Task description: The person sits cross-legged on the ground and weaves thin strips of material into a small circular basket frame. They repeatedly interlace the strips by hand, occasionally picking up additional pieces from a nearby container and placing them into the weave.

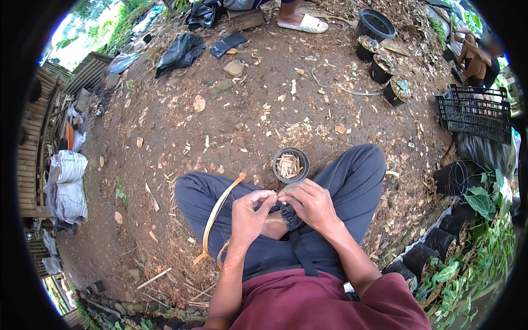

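Over my lap, my left hand [252,210] and my right hand [310,203] meet fingertip to fingertip. Both pinch something thin and pale that looks like plant fibre; the fingers mostly cover it. Loose fibre strands [275,221] show below the fingertips, above my bare ankle. A long flat strip of dried plant fibre [216,210] lies curved over my left thigh, beside the left hand. Just beyond my hands, a small black plastic pot [291,180] stands on the ground between my knees. Short cut wood pieces [288,165] fill much of it.
Wood chips and dry leaves litter the dirt ground [165,123]. Black pots [381,70] and a black plastic crate [474,111] stand ahead to the right, near a seated person [478,62]. Another person's sandaled foot [303,24] is ahead. Potted plants [445,247] line my right; white sacks [70,185] sit left.
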{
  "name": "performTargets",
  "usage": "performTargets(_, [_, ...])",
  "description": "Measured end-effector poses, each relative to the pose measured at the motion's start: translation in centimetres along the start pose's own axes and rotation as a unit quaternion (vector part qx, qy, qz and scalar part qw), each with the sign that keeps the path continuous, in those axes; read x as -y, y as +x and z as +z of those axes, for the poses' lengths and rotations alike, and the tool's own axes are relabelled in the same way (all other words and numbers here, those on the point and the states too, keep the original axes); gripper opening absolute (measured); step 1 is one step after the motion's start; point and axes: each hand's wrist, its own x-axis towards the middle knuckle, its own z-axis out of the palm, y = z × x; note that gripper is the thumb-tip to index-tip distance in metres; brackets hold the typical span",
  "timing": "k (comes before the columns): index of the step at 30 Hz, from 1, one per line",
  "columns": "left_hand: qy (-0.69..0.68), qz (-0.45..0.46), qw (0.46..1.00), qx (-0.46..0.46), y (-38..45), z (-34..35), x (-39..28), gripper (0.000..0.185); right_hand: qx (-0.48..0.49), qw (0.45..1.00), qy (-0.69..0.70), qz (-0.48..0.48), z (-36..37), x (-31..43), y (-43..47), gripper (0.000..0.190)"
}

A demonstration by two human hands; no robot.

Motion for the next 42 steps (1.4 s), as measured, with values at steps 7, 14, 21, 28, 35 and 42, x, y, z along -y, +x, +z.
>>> performTargets(7, [-0.050,-0.038,0.996,0.058,0.3,-0.7,0.2,0.013,0.025,0.999,-0.010,-0.024,-0.8,-0.3,0.4,0.013])
performTargets(14, [-0.075,-0.063,0.992,0.078,0.5,-0.8,0.2,0.014,0.049,0.998,0.026,-0.003,-0.4,-0.7,0.5,0.016])
performTargets(21, [-0.101,-0.081,0.988,0.086,0.4,-1.0,0.0,0.014,0.057,0.996,0.060,0.037,-0.3,-0.3,0.4,0.015])
performTargets(28, [-0.112,-0.078,0.987,0.086,0.3,-1.0,-0.2,0.014,0.084,0.982,0.117,0.120,-1.1,0.5,0.5,0.016])
performTargets(35, [-0.076,-0.052,0.994,0.066,0.5,-0.8,0.1,0.014,0.078,0.966,0.165,0.186,-1.1,1.1,0.2,0.018])
performTargets(42, [-0.079,-0.070,0.992,0.067,0.6,-1.2,0.4,0.012,0.033,0.998,0.023,-0.047,-0.4,0.2,-0.1,0.026])
